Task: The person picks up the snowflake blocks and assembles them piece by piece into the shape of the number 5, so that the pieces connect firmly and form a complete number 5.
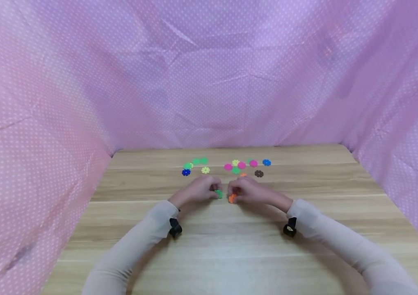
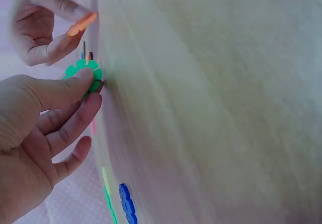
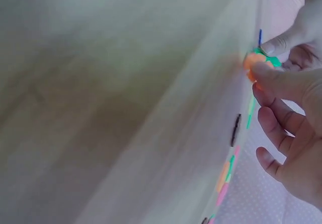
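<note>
Between thumb and fingers, my left hand [image 1: 202, 187] pinches a green flower-shaped disc [image 1: 219, 194], whose notched rim shows in the left wrist view [image 2: 94, 85]. Facing it, my right hand [image 1: 246, 190] pinches an orange flower-shaped disc [image 1: 232, 198]. A small gap separates the two hands in the head view. The left wrist view shows the orange disc [image 2: 82, 24] edge-on, apart from the green one. In the right wrist view the orange disc [image 3: 253, 62] partly covers the green disc [image 3: 273, 61].
Beyond the hands, several loose discs lie on the wooden table [image 1: 216, 254]. A dark blue disc [image 1: 186, 172] and a yellow one [image 1: 205, 170] are at left; a brown disc [image 1: 259, 173], a pink one [image 1: 253, 163] and a blue one [image 1: 266, 162] at right. Pink dotted cloth [image 1: 209, 102] surrounds the table.
</note>
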Demonstrator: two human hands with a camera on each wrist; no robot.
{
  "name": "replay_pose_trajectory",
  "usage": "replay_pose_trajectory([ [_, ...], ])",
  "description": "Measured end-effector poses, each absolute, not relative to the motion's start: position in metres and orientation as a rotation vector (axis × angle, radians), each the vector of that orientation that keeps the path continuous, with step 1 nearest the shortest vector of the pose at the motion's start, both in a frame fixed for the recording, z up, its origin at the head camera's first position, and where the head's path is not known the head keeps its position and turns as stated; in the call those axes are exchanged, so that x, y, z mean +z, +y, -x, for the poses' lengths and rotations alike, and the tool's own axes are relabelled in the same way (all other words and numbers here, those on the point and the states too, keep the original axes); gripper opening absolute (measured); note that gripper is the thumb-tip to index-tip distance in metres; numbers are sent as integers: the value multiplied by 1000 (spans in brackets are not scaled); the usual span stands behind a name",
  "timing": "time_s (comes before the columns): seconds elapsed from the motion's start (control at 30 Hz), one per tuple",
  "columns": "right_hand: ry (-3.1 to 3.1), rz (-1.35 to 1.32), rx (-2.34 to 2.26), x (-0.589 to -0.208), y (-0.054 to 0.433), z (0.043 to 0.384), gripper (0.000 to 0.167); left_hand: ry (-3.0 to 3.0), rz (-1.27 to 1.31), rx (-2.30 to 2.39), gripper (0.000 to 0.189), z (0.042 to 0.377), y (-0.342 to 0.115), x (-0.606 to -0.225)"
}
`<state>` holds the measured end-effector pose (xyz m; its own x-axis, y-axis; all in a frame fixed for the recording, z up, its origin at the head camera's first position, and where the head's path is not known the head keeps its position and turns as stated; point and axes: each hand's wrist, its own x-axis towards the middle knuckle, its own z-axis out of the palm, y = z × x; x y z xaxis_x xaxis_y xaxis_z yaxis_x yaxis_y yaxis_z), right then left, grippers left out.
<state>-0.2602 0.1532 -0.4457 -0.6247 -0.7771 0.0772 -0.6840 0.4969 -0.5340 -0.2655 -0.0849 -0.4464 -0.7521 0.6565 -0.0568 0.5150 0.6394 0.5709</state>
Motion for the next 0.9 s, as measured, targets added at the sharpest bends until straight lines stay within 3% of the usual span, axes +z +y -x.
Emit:
replay_pose_trajectory([
  [0.57, 2710, 1096, -1259, -423, 159, 286, 6, 2666, -795, 1292, 18, 279, -97, -434],
  [0.9, 2673, 886, -1586, -388, 148, 289, 12, 2620, -715, 1611, 23, 289, -99, -415],
])
